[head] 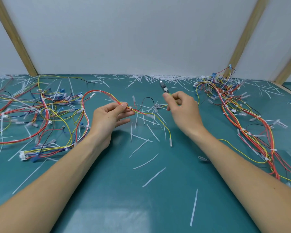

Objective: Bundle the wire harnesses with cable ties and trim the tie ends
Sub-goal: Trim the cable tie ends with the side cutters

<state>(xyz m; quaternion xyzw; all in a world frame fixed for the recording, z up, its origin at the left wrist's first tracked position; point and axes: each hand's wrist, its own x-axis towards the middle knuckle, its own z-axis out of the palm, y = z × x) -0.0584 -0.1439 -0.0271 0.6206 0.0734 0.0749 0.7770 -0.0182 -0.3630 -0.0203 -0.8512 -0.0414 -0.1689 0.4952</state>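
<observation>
Wires [107, 96] of red and yellow sit in the middle of the frame, pinched by the left hand [107, 115]. Right hand [181, 108] grips little cutters [164, 88] just beside them, over the green table [118, 190].

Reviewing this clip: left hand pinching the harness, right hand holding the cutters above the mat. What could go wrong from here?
1. The left hand pinches the harness right beside the tie; the cutters, held by the right hand, could nick a fingertip or a wire there.
2. Trimmed tie ends litter the mat; another offcut may fly off or tangle in the wire piles.
</observation>
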